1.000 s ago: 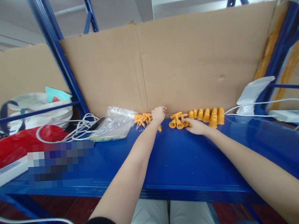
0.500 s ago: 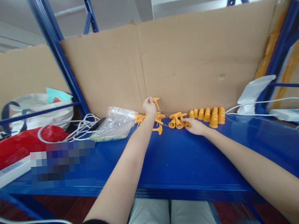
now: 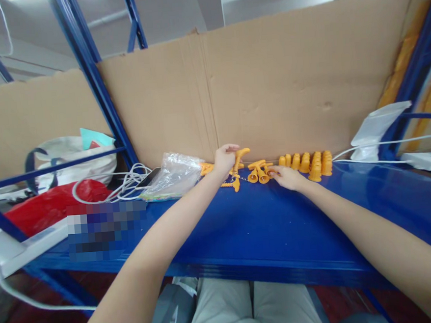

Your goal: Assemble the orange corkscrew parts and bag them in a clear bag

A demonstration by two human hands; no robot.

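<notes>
My left hand (image 3: 227, 156) is raised near the cardboard, its fingers closed at an orange T-handled piece (image 3: 242, 154) that stands upright. Below it lie more orange T-handled pieces (image 3: 236, 183), one with a ridged, screw-like shaft, and thin chains. My right hand (image 3: 287, 177) rests at the table, fingers closed round the end of an orange piece largely hidden by them. Just left of it lie two orange pieces with flared, bell-like ends (image 3: 263, 177) facing me. To its right stand several orange ridged caps (image 3: 315, 167) in rows.
A clear plastic bag (image 3: 179, 176) lies on the blue table (image 3: 257, 227), beside coiled white cables (image 3: 130, 182). Farther left are a red bag (image 3: 56, 204) and a white cloth bag (image 3: 71, 159). Cardboard (image 3: 269, 89) walls the back; a white pouch (image 3: 377, 130) leans at right.
My left hand has moved slightly right and turned, carrying the T-handled piece with it. My right hand stays beside the bell-ended pieces. The whole view has shifted a little.
</notes>
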